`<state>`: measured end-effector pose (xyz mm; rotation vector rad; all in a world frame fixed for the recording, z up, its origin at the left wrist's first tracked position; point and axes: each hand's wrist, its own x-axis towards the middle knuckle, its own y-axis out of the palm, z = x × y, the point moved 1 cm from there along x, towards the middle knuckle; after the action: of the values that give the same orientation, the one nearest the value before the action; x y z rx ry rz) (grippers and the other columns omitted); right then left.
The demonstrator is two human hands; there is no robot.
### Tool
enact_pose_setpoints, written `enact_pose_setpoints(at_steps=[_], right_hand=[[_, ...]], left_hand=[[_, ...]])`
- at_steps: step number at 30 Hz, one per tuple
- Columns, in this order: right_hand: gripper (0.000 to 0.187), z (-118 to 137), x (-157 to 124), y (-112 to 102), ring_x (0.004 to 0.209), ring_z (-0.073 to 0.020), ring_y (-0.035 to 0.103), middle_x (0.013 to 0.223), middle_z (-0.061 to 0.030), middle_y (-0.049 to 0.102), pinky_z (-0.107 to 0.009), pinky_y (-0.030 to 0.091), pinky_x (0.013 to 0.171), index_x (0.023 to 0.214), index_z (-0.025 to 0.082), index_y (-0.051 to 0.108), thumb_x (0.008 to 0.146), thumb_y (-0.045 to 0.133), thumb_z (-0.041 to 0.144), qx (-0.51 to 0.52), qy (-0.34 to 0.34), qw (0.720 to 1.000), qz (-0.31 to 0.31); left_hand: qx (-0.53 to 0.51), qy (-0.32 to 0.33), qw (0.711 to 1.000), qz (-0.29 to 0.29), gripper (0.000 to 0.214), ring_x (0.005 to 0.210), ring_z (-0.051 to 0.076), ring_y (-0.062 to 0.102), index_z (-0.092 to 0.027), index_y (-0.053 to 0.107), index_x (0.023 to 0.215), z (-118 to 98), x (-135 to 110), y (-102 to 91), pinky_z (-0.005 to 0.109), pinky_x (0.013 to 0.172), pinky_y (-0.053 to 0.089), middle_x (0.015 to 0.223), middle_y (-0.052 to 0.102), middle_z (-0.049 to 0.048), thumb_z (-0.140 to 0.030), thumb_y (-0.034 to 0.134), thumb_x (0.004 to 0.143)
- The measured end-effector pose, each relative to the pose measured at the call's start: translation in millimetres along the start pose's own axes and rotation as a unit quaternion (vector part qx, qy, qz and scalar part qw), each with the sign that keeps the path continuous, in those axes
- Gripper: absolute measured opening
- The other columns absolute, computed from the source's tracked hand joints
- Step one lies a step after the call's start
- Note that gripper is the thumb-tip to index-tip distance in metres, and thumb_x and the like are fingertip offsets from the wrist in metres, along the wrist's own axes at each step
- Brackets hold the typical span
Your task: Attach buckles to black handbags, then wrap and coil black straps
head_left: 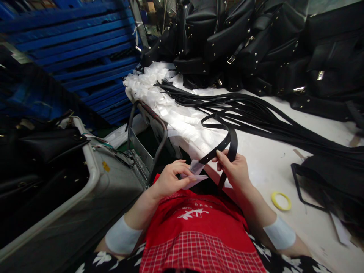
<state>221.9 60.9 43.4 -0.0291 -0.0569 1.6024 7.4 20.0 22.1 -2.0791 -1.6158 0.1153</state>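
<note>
My right hand (233, 170) is closed on a looped black leather strap (231, 142), pinching it where the loop folds back. Close beside it, my left hand (170, 178) pinches a small clear plastic wrapper (196, 172) against the strap's end. Both hands sit just above my lap, at the near edge of the white table (264, 163). The strap's loop arcs up over the table edge toward a long bundle of black straps (256, 113).
A heap of white plastic wrappers (159, 94) lies along the table's left edge. Black handbags (256, 41) are piled at the back and right. A yellow tape ring (281, 201) lies right of my hand. A grey bin (85, 178) holding bags stands left; blue pallets (79, 49) behind.
</note>
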Motion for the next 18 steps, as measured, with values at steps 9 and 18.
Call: enact_pose_setpoints(at_steps=[9,18], right_hand=[[0.049,-16,4,9,0.038,-0.0075,0.044,0.053,-0.0014,0.060,-0.020,0.029,0.036,0.070,0.015,0.069,0.085,0.058,0.060,0.041,0.028,0.997,0.062],[0.036,77,41,-53,0.027,-0.0024,0.026,0.050,0.0063,0.047,-0.019,0.016,0.025,0.062,0.020,0.061,0.084,0.064,0.048,0.341,-0.119,0.933,0.000]], left_hand=[[-0.113,-0.118,0.986,-0.038,0.015,0.064,0.014,0.059,-0.013,0.069,0.066,15,4,10.4,0.024,0.061,0.044,0.068,0.066,0.0034,-0.026,0.073,0.073],[-0.108,-0.171,0.979,0.024,0.020,0.058,0.011,0.055,-0.013,0.070,0.063,34,3,17.3,0.022,0.056,0.041,0.064,0.065,0.0025,-0.031,0.077,0.067]])
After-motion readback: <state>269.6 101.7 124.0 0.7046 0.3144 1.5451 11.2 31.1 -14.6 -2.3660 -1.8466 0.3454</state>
